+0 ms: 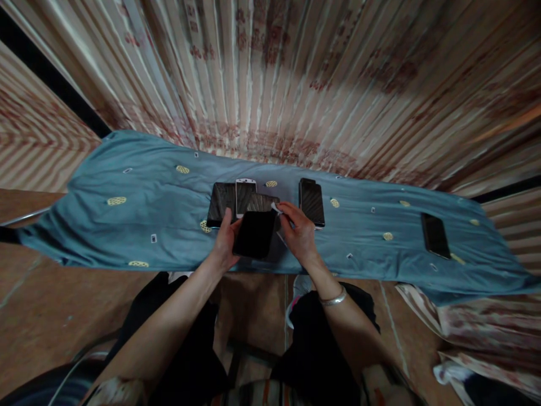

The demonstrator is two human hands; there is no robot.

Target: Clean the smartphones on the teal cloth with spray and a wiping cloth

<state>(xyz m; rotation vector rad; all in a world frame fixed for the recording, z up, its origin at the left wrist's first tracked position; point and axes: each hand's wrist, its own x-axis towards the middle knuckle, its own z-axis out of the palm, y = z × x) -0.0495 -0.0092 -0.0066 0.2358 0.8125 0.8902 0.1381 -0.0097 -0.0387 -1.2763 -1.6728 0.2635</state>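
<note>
Striped clothing (270,393) fills the bottom edge, and from either side of it two bare forearms reach forward over dark trousers (323,338). A silver bangle (333,297) circles the right wrist, behind the fingers. The left hand (225,245) has its fingers clamped on the left side of a dark-screened device (254,234), thumb upward, over the near part of the worktop (363,259), which is covered in blue patterned cloth. On the right hand (301,231), the fingers are pinched together on a small white wipe (275,208) at the device's far right corner; whether it touches the glass, I cannot tell. Just beyond the left fingers lie a dark tablet (220,200) and a white-framed phone (245,190), with a grey-screened phone (262,201) partly hidden behind the held device. Just right of the right fingers, two dark phones (313,203) overlap; a lone black phone (436,235) lies well apart, farther right. Beyond all the fingers hangs a pleated curtain (262,101).
</note>
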